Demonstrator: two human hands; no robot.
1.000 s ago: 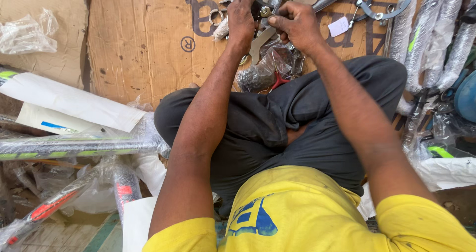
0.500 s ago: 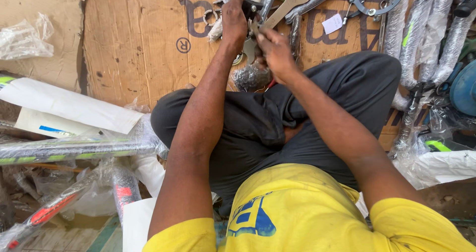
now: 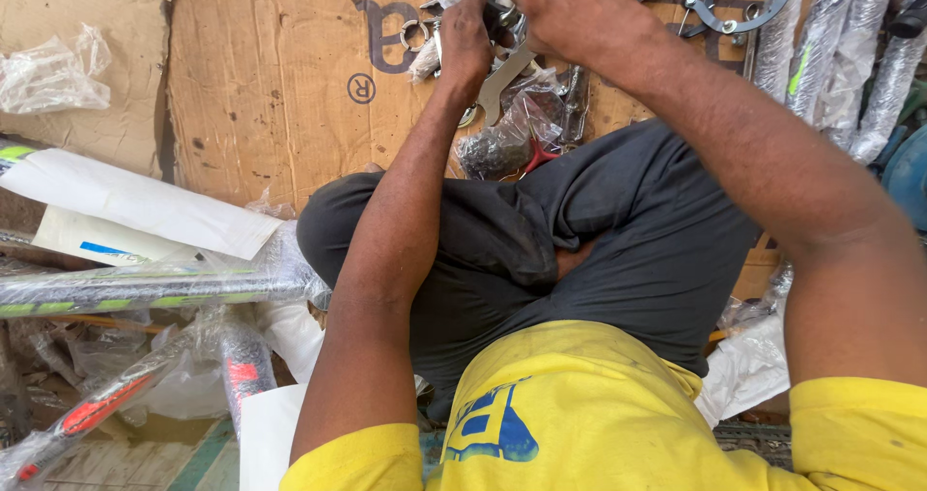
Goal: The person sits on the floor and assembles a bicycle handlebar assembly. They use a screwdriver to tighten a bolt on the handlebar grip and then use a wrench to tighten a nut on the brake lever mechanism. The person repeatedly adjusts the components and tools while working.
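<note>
Your left hand (image 3: pixel 465 29) clamped on small metal part (image 3: pixel 502 18), right hand (image 3: pixel 570 8) closed just beside it, flat wrench (image 3: pixel 502 78) below both

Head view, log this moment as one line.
left hand: grips small metal parts | right hand: on them | flat steel spanner: beneath
</note>
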